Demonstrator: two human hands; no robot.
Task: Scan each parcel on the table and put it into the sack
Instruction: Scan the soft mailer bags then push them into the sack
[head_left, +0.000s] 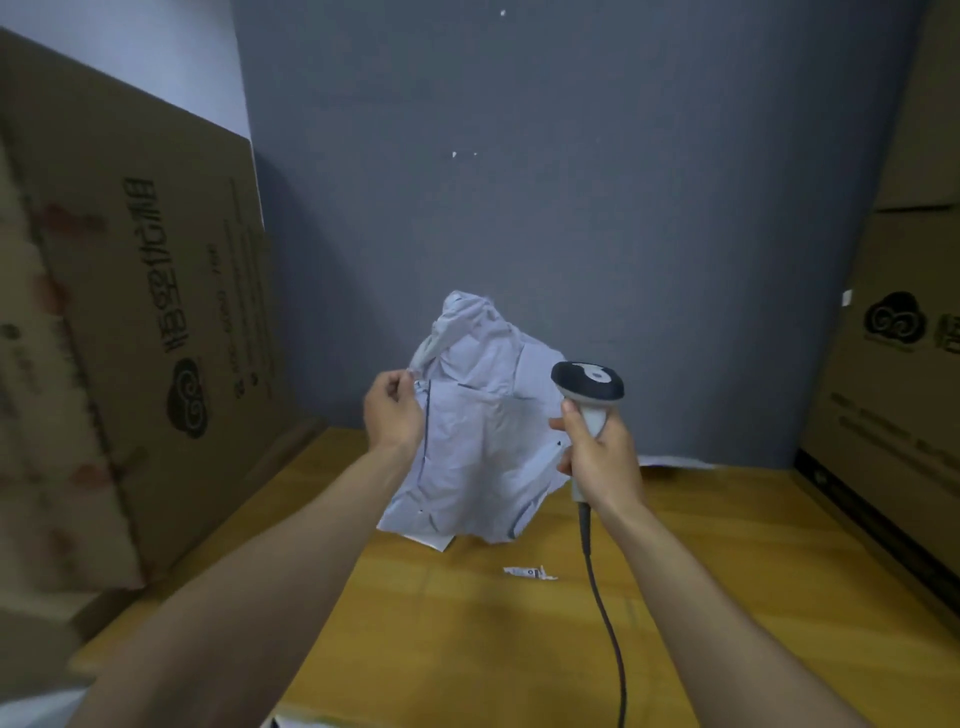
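Observation:
A crumpled white plastic parcel (483, 436) hangs upright above the wooden table (467, 639), in front of the grey wall. My left hand (393, 413) pinches its upper left edge. My right hand (597, 457) grips the handle of a corded barcode scanner (588, 391), whose dark head sits just right of the parcel. The scanner's black cable (605, 623) trails down toward the table's near edge. No sack is in view.
Large cardboard boxes (130, 332) lean along the left side, and more boxes (893, 364) stand on the right. A small torn label scrap (529, 572) lies on the table. A white strip (675, 461) lies where the table meets the wall.

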